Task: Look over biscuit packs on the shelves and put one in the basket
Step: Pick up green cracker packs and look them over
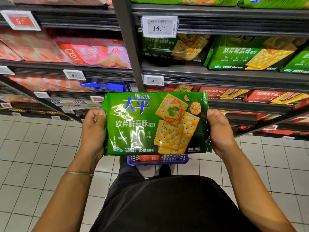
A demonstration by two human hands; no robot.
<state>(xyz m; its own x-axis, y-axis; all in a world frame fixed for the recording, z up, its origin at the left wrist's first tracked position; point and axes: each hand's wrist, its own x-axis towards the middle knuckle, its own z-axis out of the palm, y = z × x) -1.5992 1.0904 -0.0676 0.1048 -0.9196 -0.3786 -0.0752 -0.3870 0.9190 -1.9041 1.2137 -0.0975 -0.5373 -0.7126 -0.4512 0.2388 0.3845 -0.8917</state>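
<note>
A green biscuit pack (150,124) with pictured crackers faces me, held level in front of the shelves. My left hand (93,129) grips its left end and my right hand (219,129) grips its right end. Below the pack, the blue basket (182,160) stands on the floor, mostly hidden behind it; a red pack (150,158) shows through its mesh. More green packs of the same kind (250,54) lie on the shelf above right.
Dark shelves (217,72) rise ahead with price tags (158,27). Pink packs (97,54) fill the left bay, red packs (267,97) the lower right. A blue basket handle (102,86) shows above the held pack. White tiled floor (41,156) spreads below.
</note>
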